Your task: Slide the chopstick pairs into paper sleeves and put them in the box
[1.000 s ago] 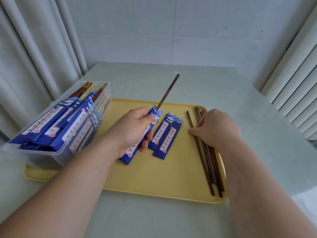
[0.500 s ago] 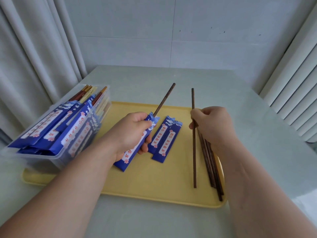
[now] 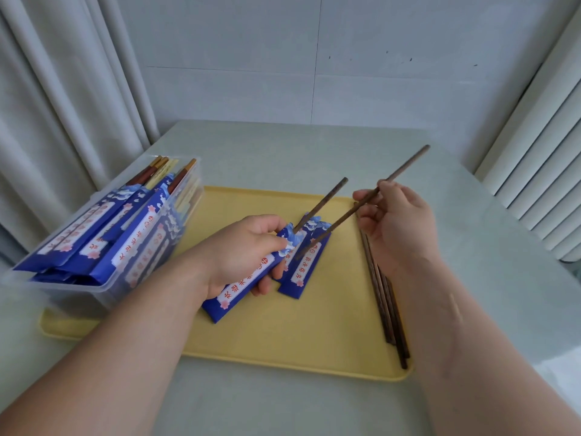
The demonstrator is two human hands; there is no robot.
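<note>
Centre frame, over yellow tray (image 3: 283, 341) | my left hand (image 3: 242, 250) grips a blue flower-printed paper sleeve (image 3: 248, 284), one dark chopstick (image 3: 327, 199) poking out | my right hand (image 3: 396, 228) pinches second dark chopstick (image 3: 399, 171), tip near sleeve mouth

Chopsticks (image 3: 382, 289): dark wood, matt; sleeves (image 3: 303, 267): printed blue paper, slight sheen; tray (image 3: 283, 341): smooth yellow plastic; box (image 3: 151, 256): clear glossy plastic; desk (image 3: 283, 152): smooth, matt; curtain (image 3: 63, 89): cloth.

Blue sleeves (image 3: 306, 269), loose and in the box (image 3: 78, 294), each carry a white panel with a column of red characters. The characters are too blurred to read. No other marking is legible.
</note>
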